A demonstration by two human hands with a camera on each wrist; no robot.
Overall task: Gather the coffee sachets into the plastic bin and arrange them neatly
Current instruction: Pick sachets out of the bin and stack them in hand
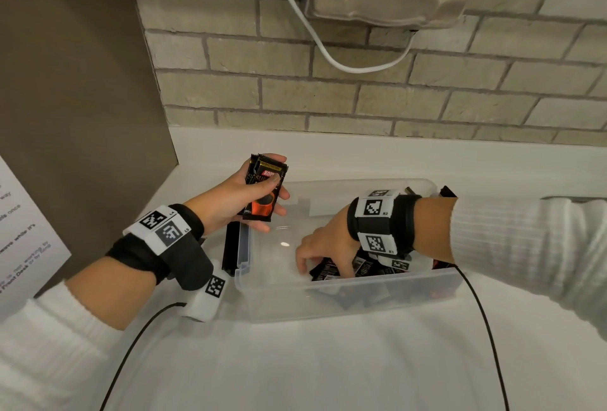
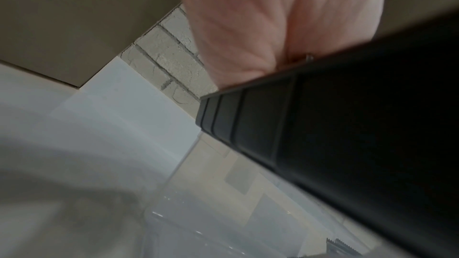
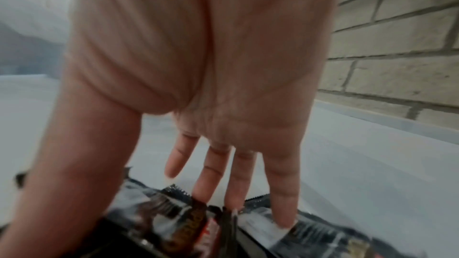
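Our left hand fingers curl around a small stack of sachets, above the bin's left end. Right fingers straight, tips touching loose sachets inside the plastic bin on the counter.

The left hand grips a small stack of black-and-orange coffee sachets above the clear plastic bin on the white surface; the right hand fingers loose black sachets inside.

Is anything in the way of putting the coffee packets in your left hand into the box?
Nothing visible. The left hand holds its sachets by the plastic bin's open left end; the right hand works farther right.
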